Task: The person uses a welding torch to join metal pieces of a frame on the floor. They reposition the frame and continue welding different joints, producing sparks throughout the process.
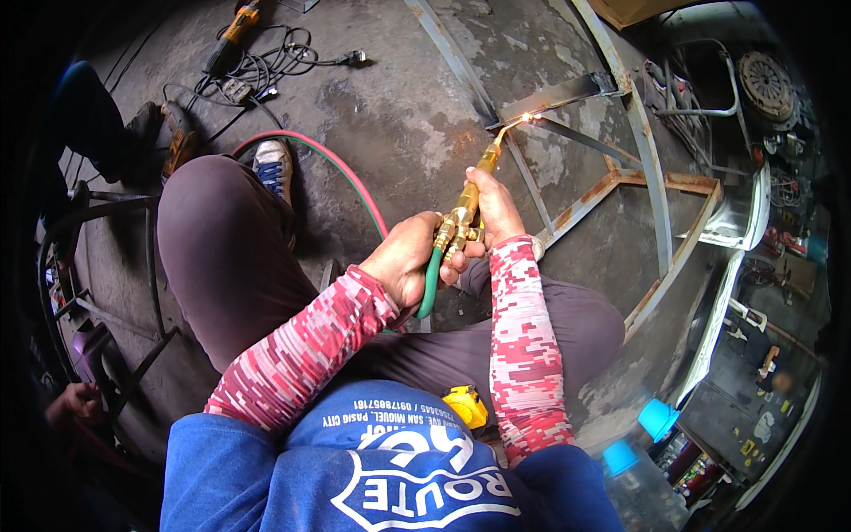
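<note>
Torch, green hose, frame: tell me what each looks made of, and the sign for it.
Torch: most likely brass, polished; its body is yellow-gold and catches bright highlights.
Green hose: probably rubber, though soft plastic could look alike; it bends in a smooth, even curve.
Frame: seemingly steel, dull grey, with rust-brown patches on some bars; whether it is painted, I cannot tell.

the light is soft and medium bright on the grey floor point(381, 97). the strongest point is the small orange-white glow point(529, 117) at the tip of the torch point(464, 211), which looks overexposed. the white panel point(755, 213) is also bright, while the left edge is dim. toward the rim, straight lines bend; the corners are black.
</note>
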Demonstrator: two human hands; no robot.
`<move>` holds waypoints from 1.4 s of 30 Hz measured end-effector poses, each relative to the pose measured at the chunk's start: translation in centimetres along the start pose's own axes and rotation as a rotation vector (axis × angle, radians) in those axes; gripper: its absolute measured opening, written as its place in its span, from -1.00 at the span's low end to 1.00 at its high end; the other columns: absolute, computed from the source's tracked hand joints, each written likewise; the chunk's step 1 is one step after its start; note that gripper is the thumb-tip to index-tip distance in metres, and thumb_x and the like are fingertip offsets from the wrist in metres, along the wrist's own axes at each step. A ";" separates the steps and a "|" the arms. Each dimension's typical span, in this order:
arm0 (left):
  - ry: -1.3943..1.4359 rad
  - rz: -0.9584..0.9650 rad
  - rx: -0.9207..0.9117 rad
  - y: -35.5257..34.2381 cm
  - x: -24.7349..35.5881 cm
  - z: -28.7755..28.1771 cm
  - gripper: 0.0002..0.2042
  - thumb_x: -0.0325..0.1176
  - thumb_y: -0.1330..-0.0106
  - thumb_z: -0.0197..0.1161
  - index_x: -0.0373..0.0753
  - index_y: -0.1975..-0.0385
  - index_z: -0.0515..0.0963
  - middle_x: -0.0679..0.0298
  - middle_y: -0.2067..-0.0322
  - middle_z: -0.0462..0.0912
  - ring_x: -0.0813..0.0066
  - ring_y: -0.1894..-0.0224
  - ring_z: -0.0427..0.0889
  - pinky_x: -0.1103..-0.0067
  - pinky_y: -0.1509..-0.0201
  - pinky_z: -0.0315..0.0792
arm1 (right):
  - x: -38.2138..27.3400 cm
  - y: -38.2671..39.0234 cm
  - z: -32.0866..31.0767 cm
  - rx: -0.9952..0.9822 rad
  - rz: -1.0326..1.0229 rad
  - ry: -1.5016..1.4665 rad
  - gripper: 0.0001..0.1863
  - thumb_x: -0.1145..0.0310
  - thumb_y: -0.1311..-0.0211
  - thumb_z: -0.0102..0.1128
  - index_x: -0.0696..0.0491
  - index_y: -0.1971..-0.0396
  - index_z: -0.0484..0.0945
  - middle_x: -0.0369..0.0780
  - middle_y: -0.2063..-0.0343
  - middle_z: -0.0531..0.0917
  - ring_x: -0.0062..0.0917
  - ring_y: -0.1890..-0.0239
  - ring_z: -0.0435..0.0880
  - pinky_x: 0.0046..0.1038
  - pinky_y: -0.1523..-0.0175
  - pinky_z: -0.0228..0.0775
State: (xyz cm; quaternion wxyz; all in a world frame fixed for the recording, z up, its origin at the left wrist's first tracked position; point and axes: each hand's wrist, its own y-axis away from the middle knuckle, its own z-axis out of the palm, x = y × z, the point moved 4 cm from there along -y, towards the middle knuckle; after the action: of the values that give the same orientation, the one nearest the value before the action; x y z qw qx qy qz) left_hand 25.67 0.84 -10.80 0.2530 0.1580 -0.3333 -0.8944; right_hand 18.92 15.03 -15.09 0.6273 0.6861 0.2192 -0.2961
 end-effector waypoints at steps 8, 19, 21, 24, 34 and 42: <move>0.039 -0.024 -0.047 -0.9 -0.5 -0.5 -0.59 -0.23 -0.65 -0.39 -0.36 -0.15 0.36 0.03 0.31 0.70 0.54 0.59 0.50 0.69 0.67 0.42 | 0.0 0.0 -0.1 0.011 -0.001 0.012 -0.64 0.07 -0.41 0.21 0.11 0.27 0.57 -0.27 0.43 0.57 -0.52 0.43 0.54 -0.38 0.28 0.41; 0.042 -0.033 -0.033 -1.0 -0.6 -0.7 -0.57 -0.22 -0.66 -0.41 -0.37 -0.15 0.37 0.03 0.31 0.69 0.55 0.60 0.49 0.69 0.68 0.42 | 0.1 0.0 -0.1 0.005 -0.007 0.025 -0.64 0.05 -0.39 0.23 0.10 0.28 0.57 -0.27 0.45 0.57 -0.52 0.46 0.54 -0.37 0.32 0.41; 0.038 -0.033 -0.012 -1.1 -0.7 -0.8 -0.57 -0.22 -0.65 -0.41 -0.37 -0.15 0.37 0.03 0.31 0.69 0.55 0.60 0.49 0.69 0.68 0.42 | 0.1 0.0 -0.1 0.006 -0.006 0.021 -0.64 0.06 -0.38 0.23 0.10 0.28 0.57 -0.27 0.45 0.57 -0.52 0.46 0.54 -0.37 0.32 0.41; 0.038 -0.038 -0.016 -1.1 -0.7 -0.8 -0.57 -0.22 -0.65 -0.41 -0.36 -0.15 0.37 0.03 0.31 0.69 0.55 0.60 0.49 0.69 0.69 0.42 | 0.0 0.0 -0.2 0.011 -0.011 0.027 -0.64 0.06 -0.38 0.23 0.12 0.29 0.57 -0.26 0.45 0.56 -0.51 0.46 0.55 -0.37 0.32 0.40; 0.019 -0.039 -0.038 -0.9 -0.7 -0.7 -0.57 -0.22 -0.65 -0.40 -0.36 -0.17 0.36 0.04 0.30 0.69 0.56 0.60 0.48 0.69 0.68 0.42 | 0.1 0.1 -0.3 0.004 -0.005 0.053 -0.63 0.06 -0.37 0.22 0.12 0.29 0.57 -0.29 0.47 0.55 -0.52 0.47 0.54 -0.38 0.32 0.39; 0.023 -0.035 -0.040 -1.0 -0.7 -0.8 -0.58 -0.22 -0.65 -0.40 -0.35 -0.18 0.34 0.03 0.29 0.69 0.55 0.59 0.49 0.69 0.67 0.43 | 0.1 0.0 -0.4 0.011 -0.015 0.079 -0.62 0.06 -0.37 0.22 0.14 0.27 0.58 -0.28 0.47 0.55 -0.52 0.46 0.54 -0.38 0.32 0.38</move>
State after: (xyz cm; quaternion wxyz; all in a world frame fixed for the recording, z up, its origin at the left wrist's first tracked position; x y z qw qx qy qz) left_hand 26.29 1.50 -11.98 0.2441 0.1688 -0.3095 -0.9034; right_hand 19.05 15.37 -15.10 0.6120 0.6992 0.2473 -0.2748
